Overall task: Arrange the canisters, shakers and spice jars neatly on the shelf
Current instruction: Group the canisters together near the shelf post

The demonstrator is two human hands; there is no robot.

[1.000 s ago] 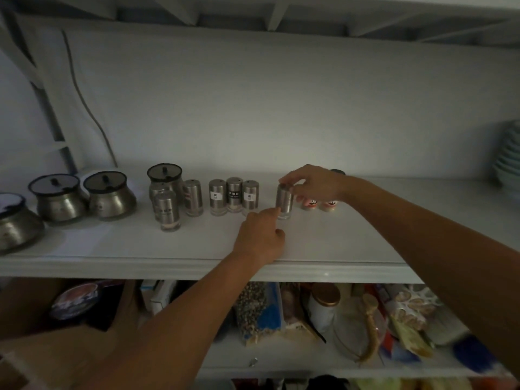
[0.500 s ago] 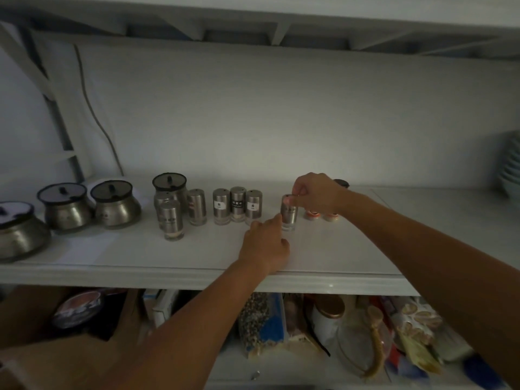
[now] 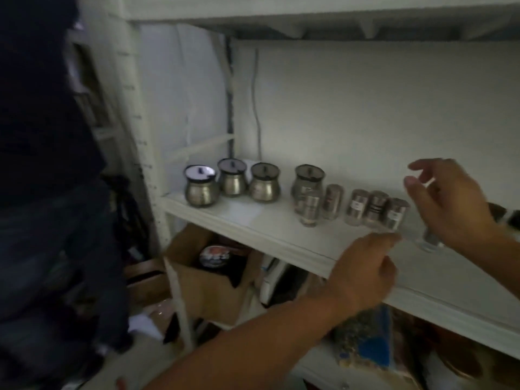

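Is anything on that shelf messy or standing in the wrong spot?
One steel shaker stands forward of the row of shakers, right in front of the fourth canister. That canister also sits apart from the other three canisters. Nothing looks tipped or spilled, though the picture is blurry.

I count four lidded steel canisters (image 3: 200,190) well left of both hands, five steel shakers (image 3: 357,207) between those and the right hand (image 3: 450,201), and a sixth shaker (image 3: 430,242) just under it. Beyond it are two dark-capped containers (image 3: 497,212), blurred. Down-left of the left hand (image 3: 363,274) is one cardboard box (image 3: 213,280).
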